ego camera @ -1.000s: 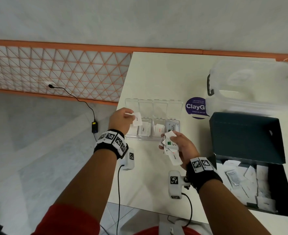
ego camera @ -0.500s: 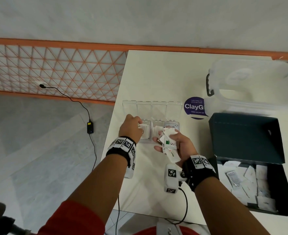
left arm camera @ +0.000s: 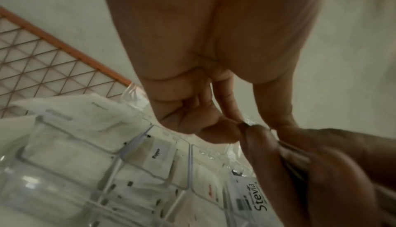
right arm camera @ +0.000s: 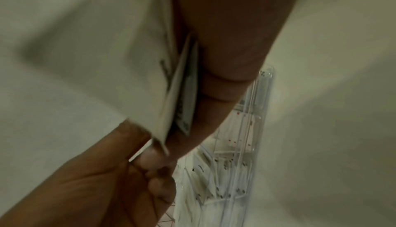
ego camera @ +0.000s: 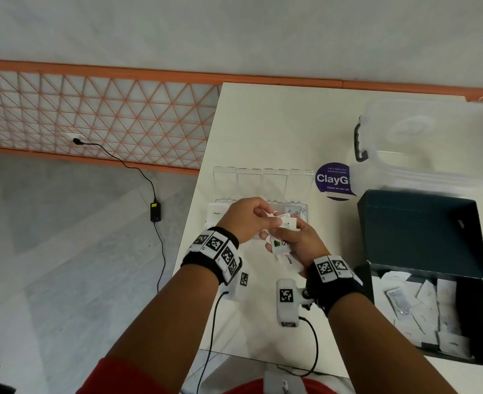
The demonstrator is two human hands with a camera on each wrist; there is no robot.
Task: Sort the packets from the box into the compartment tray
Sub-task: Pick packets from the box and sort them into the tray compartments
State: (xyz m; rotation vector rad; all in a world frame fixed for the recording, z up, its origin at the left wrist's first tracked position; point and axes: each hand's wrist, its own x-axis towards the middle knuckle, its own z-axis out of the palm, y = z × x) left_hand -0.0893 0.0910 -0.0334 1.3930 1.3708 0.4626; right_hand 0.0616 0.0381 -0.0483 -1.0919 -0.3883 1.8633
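Above the tray, left hand now back at the right hand's packets.

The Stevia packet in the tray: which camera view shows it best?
The left wrist view: the Stevia packet lies in the compartment tray with its printed name readable. In the head view it is only a small shape in the rightmost compartment, partly behind the hands. In the right wrist view the tray's contents blur; I cannot pick it out.

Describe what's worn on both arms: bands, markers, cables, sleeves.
Each wrist carries a black band ringed with white square tags printed with black fiducial patterns. A white camera module with its own tag hangs beneath each, trailing a black cable. Forearms are bare; red sleeves begin near the elbows.
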